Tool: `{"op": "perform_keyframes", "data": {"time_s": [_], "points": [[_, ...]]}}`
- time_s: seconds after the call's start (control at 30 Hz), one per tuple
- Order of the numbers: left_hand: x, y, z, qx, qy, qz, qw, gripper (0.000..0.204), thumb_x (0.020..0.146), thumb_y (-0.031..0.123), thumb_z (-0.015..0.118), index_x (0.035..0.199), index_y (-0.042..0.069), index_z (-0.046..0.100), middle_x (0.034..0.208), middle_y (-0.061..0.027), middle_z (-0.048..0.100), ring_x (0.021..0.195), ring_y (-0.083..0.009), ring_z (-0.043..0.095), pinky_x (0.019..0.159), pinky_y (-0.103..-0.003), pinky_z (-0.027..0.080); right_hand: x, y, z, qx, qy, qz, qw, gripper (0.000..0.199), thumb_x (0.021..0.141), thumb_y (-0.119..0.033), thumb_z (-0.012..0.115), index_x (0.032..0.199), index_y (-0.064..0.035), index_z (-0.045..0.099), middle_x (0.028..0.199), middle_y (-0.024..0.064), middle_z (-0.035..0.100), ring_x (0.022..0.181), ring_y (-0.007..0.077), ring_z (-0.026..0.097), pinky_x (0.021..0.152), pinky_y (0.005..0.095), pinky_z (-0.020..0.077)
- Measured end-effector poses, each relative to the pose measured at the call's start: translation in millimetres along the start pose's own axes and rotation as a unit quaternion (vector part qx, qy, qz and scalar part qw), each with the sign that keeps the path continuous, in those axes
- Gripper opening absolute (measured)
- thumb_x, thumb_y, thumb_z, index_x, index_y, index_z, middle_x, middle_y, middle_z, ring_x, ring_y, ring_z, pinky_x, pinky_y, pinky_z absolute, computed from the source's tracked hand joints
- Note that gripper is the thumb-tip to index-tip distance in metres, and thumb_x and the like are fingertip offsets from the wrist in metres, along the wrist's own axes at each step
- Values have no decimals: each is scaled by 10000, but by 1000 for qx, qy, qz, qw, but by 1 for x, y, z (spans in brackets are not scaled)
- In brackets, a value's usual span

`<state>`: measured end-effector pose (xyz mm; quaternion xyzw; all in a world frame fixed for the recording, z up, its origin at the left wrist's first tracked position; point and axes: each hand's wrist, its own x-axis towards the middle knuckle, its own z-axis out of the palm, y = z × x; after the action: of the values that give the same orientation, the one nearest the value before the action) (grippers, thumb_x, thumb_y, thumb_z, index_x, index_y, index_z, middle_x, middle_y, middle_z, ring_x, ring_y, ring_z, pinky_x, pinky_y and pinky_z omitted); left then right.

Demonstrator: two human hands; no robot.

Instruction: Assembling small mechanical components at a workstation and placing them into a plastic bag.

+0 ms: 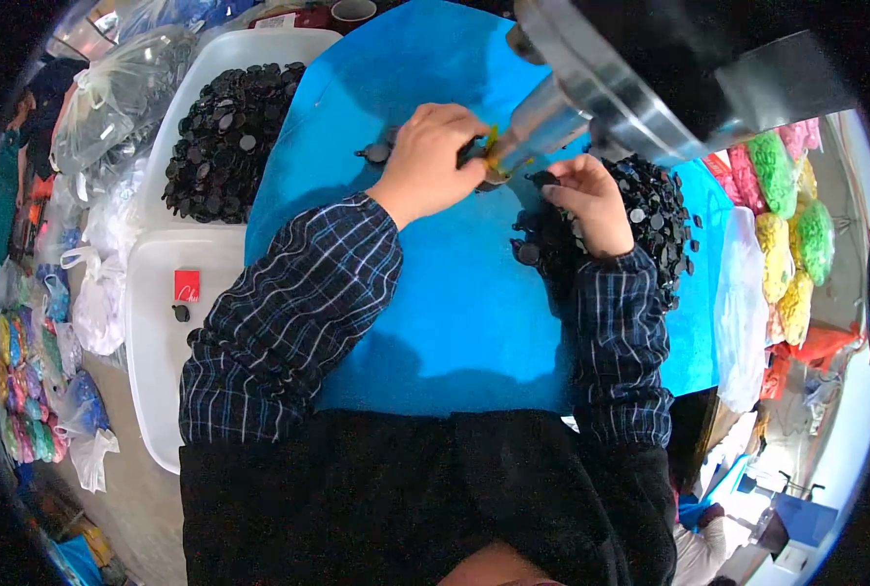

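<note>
I see small black round pieces. A big pile of black round pieces (650,210) lies on the blue table top (455,322), right of the middle of the frame. My right hand (591,200) rests on the left edge of that pile. Its fingers are curled down onto the pieces, near one black piece (544,179) at the fingertips, but I cannot tell if they pinch any.

My left hand (433,156) is just left of it, in the upper middle of the frame. Its fingers are bent and close together around something small and yellow (491,140) at the tip of a shiny metal rod (538,127). I cannot see just what the fingers hold. The rod comes down at a slant from a big metal machine part (650,68) at the top right.

A few loose black pieces (376,151) lie on the blue top just left of my left hand. Both my arms wear dark checked sleeves (289,313).

At the upper left, a white tray (249,49) is full of more black pieces (225,137). Below it is another white tray (152,361) with a small red box (187,284) and one black bit (180,313) in it. Clear plastic bags (113,98) lie along the left edge. Bags of green, yellow and pink pieces (787,225) sit at the right edge.
</note>
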<state>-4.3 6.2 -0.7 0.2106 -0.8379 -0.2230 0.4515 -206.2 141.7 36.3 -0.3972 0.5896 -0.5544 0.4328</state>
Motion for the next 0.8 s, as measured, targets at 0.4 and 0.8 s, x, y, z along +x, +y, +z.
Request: {"op": "perform_keyframes", "data": {"time_s": [0.4,0.8], "points": [[-2,-7,-7,34,22,-61,997,207,742,214,699,897,78,684,954,-69,628,945,-299,549,829,-437,420,18,23,41,-94,2,-117,989,296,770,35,663,1050,-24,587,1013,41,627,917,170,589,781,302,494],[0,-5,-8,42,5,-78,996,225,739,197,691,919,64,681,994,-89,639,997,-311,554,864,-437,434,-14,-11,22,-542,-104,-92,829,270,665,-45,709,907,-10,594,886,129,627,826,259,616,729,359,492]]}}
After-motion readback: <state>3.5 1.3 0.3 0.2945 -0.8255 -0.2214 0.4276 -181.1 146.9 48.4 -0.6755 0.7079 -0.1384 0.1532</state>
